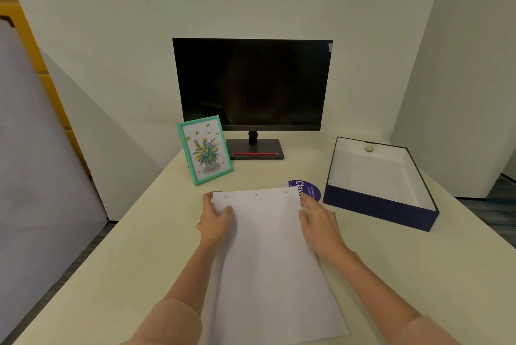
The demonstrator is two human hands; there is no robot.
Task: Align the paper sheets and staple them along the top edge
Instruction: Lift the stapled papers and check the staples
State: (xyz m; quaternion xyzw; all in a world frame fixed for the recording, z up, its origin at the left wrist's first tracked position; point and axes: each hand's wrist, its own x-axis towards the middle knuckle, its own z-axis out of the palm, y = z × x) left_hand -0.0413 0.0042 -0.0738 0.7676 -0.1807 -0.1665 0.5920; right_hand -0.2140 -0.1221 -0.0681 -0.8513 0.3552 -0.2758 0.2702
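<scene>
A stack of white paper sheets [268,255] lies lengthwise on the cream desk [125,275], top edge away from me. Three small marks that look like staples sit in a row along that top edge. My left hand [216,219] grips the upper left corner, thumb on top and fingers curled round the edge. My right hand [318,221] rests against the upper right edge with fingers fairly straight, thumb on the sheet. No stapler is in view.
A dark monitor [252,83] stands at the back. A green-framed flower picture [205,149] leans to its left. An open navy box [379,185] with a white inside sits at the right. A round purple sticker [305,189] peeks out beyond the paper's top right corner.
</scene>
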